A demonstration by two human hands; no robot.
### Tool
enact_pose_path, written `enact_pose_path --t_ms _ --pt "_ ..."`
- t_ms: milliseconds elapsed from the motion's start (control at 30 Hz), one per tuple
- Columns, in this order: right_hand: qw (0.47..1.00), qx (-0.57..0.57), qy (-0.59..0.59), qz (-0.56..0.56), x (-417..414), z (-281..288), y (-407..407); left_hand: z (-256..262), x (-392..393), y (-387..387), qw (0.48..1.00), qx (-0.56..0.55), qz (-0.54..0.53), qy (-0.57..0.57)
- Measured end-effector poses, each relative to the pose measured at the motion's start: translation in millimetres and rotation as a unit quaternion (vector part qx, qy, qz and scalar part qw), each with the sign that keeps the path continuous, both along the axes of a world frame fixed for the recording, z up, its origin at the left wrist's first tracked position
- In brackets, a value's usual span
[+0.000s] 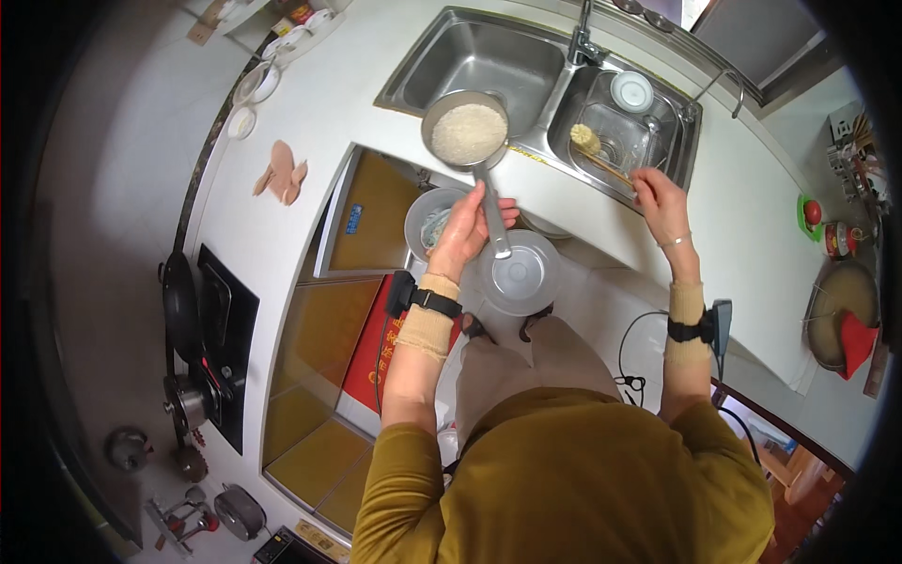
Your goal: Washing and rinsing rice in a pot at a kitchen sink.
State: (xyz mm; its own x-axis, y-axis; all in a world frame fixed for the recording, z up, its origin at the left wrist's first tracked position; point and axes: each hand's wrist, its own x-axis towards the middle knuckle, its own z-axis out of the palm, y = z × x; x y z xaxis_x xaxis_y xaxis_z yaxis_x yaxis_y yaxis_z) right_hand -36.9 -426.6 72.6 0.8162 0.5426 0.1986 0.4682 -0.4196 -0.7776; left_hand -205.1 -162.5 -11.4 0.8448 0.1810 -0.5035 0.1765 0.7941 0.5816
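My left hand [461,229] is under the handle of a saucepan [431,151], the handle lying across the palm between thumb and fingers. Pale, grainy contents like rice [471,132] fill the pan, whose bowl overlaps the counter's front edge and the left sink basin [486,53]. My right hand [660,201] pinches the thin wooden handle of a brush [585,139] with a lumpy, pale yellow head. That head hangs over the right sink basin [652,151], above the drain. A white bowl [632,92] sits at the back of this basin.
Below the pan handle stands a translucent plastic bucket [523,282], beside another container [416,211] holding a bag. A cabinet door [377,218] hangs open. Rubber gloves [283,174] lie on the left counter, near a wok [182,307] at the cooktop. The faucet [581,42] rises between the basins.
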Motion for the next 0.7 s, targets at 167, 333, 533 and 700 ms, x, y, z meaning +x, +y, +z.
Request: enact_pose_path --t_ms 167,333,533,700 --pt "0.995 -0.038 0.056 -0.071 2.2 -29.4 -57.7 -11.8 12.5 -0.5 0.999 -0.021 0.009 0.026" --pt "0.986 -0.066 0.086 -0.123 2.9 -33.2 -78.3 -3.8 20.1 -3.9 0.998 0.016 0.019 0.054" --pt "0.986 -0.029 0.07 -0.15 36.3 -27.5 -37.2 21.2 33.5 12.2 0.987 0.108 0.017 0.122" --pt "0.981 0.002 0.096 -0.168 99.8 -22.0 54.9 33.2 57.7 66.7 0.985 0.12 -0.036 0.116"
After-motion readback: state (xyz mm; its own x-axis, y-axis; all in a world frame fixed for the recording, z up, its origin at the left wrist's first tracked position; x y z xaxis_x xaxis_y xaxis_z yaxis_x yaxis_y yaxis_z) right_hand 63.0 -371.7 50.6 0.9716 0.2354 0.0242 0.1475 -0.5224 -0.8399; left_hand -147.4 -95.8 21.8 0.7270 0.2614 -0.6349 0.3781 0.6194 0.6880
